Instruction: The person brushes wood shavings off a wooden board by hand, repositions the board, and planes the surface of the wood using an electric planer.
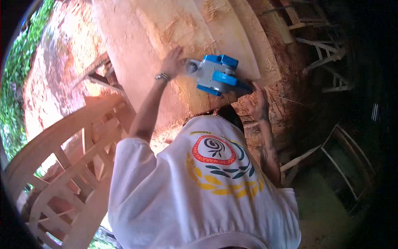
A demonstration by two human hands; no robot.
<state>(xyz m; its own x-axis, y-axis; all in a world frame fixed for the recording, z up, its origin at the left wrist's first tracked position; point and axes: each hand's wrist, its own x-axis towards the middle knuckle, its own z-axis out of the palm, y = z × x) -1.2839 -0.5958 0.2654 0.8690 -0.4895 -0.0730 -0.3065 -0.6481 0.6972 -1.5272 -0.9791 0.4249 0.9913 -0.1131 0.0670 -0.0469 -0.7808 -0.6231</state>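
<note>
A blue and grey electric hand planer (215, 75) lies on a large wooden board (137, 58) scattered with shavings. My left hand (172, 63), with a bracelet at the wrist, is beside the round knob at the planer's left end; its fingers are stretched out and somewhat blurred. Whether it touches the knob I cannot tell. At the planer's other end, near the board's close edge, my right hand (259, 103) has its thumb and fingers apart. Its fingertips are close to the dark rear part of the tool, and contact there is unclear.
A curved wooden frame with slats (62, 178) stands at the lower left. Wooden trestle pieces (325, 52) are at the upper right, in shadow. Another thin frame (340, 162) is at the right. Reddish shavings cover the ground (290, 74) past the board; green plants grow far left.
</note>
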